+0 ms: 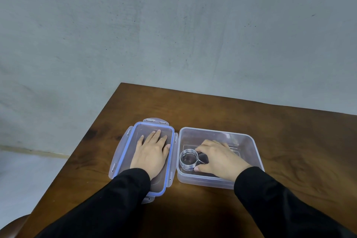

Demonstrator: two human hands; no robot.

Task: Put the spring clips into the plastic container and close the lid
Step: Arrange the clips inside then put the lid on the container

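Observation:
A clear plastic container (249, 141) stands open on the brown wooden table. Inside it, at the left, lies a coiled metal spring clip (188, 159). My right hand (218, 157) is down in the container, thumb and fingers closed on the clip's right side. The lid (125, 150), clear with a blue seal and side latches, lies flat just left of the container. My left hand (151, 151) rests palm down on the lid with fingers spread. What lies under my right hand is hidden.
The table (289, 160) ends at a left edge close to the lid and a far edge against a grey wall (173, 25). A rounded wooden piece (11, 226) shows at the bottom left corner. Black sleeves cover both arms.

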